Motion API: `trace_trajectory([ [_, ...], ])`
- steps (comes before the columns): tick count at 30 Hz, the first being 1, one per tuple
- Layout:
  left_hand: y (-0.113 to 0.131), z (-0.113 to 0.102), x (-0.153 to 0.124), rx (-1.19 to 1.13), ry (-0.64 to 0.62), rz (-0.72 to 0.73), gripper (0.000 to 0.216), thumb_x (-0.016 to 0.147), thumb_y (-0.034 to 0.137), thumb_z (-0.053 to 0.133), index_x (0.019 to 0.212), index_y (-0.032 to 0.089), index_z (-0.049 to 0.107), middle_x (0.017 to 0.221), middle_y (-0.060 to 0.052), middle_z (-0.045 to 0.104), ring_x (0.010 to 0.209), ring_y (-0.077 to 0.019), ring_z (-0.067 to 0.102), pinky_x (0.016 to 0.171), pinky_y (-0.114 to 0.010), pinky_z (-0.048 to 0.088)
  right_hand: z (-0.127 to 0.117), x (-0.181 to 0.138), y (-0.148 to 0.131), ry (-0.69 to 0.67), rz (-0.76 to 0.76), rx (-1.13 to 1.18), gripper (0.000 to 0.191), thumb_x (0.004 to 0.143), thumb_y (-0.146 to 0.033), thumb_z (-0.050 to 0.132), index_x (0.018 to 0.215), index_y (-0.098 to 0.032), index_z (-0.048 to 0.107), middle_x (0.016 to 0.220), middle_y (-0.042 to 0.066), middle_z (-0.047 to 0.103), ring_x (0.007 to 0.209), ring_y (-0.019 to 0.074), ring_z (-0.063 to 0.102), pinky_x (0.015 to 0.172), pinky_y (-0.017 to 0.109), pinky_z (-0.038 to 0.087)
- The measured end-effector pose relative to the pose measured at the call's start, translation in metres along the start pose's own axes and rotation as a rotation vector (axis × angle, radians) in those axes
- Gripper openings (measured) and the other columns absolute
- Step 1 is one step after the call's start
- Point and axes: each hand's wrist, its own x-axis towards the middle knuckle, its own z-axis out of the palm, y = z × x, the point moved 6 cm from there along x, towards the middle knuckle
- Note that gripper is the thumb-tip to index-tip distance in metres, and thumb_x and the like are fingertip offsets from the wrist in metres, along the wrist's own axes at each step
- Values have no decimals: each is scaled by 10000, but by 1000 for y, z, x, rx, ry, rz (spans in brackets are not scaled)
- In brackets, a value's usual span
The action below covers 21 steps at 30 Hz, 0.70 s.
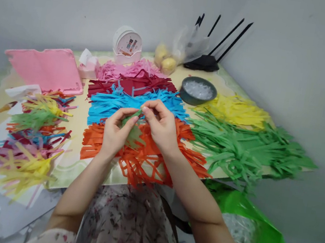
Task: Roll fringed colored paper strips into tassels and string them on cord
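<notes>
My left hand (116,132) and my right hand (159,123) meet above the table's middle, both pinched on a green paper strip (132,129) that is folded between the fingertips. Under them lie an orange pile of cut paper strips (140,163) and a blue pile (116,104). A dark red pile (131,85) and a pink pile (117,71) sit further back. A large green pile (244,151) and a yellow pile (238,111) spread on the right.
A mixed heap of coloured strips (32,138) lies at the left. A dark bowl of white bits (198,90), a pink folder (46,68), a white round tub (127,44), bagged yellow fruit (166,60) and a black router (205,62) stand behind. A green bag (256,231) hangs off the right edge.
</notes>
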Motion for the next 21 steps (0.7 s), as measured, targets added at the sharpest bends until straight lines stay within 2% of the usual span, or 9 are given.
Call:
trace_trajectory([
  [7, -8, -7, 1, -43, 89, -30, 254, 755, 381, 857, 852, 183, 732, 805, -41, 767, 757, -172, 752, 733, -277, 596, 6, -10, 9, 52, -65, -92, 240, 943, -464, 624, 913, -229, 660, 870, 31, 587, 831, 181, 577, 784, 324, 504],
  [12, 0, -3, 0, -12, 48, 16, 233, 809, 392, 814, 850, 175, 739, 799, -52, 770, 746, -176, 753, 732, -283, 597, 4, -13, 12, 56, -109, -43, 194, 961, -422, 617, 951, -233, 658, 913, 35, 588, 849, 180, 595, 775, 321, 525],
  [17, -3, -4, -1, -8, 73, 32, 261, 806, 412, 816, 810, 168, 723, 770, -31, 748, 720, -142, 716, 713, -247, 567, 10, -14, 15, 51, -15, 17, 339, 903, -563, 657, 896, -224, 642, 874, 33, 627, 811, 173, 612, 760, 315, 540],
  [21, -11, -4, 0, -114, 43, -48, 297, 776, 433, 838, 828, 175, 700, 764, -31, 755, 733, -156, 739, 720, -252, 570, 5, -8, 11, 6, 71, 77, 456, 774, -654, 754, 877, -217, 673, 822, 19, 661, 750, 165, 642, 731, 313, 553],
])
